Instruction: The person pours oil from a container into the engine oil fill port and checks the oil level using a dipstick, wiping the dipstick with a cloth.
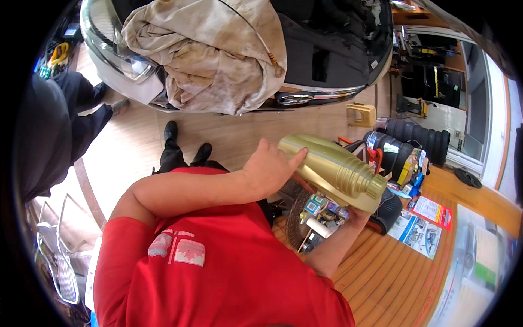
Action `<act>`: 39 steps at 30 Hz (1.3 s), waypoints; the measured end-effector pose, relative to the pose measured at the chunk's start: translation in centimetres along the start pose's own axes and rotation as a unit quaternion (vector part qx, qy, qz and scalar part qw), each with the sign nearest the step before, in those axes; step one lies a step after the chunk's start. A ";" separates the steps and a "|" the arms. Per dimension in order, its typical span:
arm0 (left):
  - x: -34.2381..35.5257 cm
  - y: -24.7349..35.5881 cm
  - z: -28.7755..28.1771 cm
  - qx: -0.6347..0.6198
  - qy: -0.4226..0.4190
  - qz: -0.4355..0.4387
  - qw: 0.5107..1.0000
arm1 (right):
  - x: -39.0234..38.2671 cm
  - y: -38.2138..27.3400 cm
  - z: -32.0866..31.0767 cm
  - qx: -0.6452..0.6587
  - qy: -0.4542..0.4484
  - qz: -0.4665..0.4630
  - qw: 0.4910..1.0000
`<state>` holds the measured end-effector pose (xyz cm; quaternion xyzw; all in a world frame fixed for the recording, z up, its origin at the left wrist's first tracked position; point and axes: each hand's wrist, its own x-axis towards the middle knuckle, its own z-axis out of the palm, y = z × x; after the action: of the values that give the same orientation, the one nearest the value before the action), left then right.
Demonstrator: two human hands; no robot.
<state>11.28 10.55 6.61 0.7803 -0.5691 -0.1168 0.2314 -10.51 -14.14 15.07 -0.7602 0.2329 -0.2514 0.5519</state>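
Wooden floor [381, 272] beneath held gold jug [332, 171]

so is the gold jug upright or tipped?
Tipped. The gold jug lies nearly sideways, neck pointing lower right, left hand on its base, right hand under the neck.

cloth-draped car [305, 54]; tyres [419, 139]; leaflets [427, 218]

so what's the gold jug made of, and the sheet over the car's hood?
Gold jug: likely moulded plastic with a metallic gloss, ribbed near the neck. Sheet: beige woven cloth, probably canvas or cotton; matte, creased and stained.
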 end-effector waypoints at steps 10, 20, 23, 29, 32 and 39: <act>-0.2 0.2 0.0 0.015 -0.004 0.002 1.000 | -1.2 1.0 -0.6 0.034 0.021 0.008 0.999; -0.5 0.7 0.0 0.027 -0.033 -0.001 0.999 | -2.1 2.5 -3.4 0.081 0.005 0.060 0.995; -0.7 0.5 -0.2 0.019 -0.039 -0.003 0.999 | -1.8 2.0 -2.8 0.064 0.003 0.055 0.996; -0.9 0.6 0.3 0.027 -0.011 -0.001 1.000 | -1.4 0.9 -0.2 0.058 0.016 0.001 0.998; -0.9 0.6 0.2 0.027 -0.009 0.001 1.000 | -1.6 1.3 -1.4 0.066 0.002 0.034 0.997; -0.8 0.6 0.0 0.041 -0.011 0.004 0.999 | -1.5 1.3 -1.9 0.061 -0.004 0.038 0.997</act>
<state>10.54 11.17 6.82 0.7853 -0.5793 -0.1011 0.1935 -13.00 -14.96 14.11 -0.7168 0.2437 -0.2409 0.6073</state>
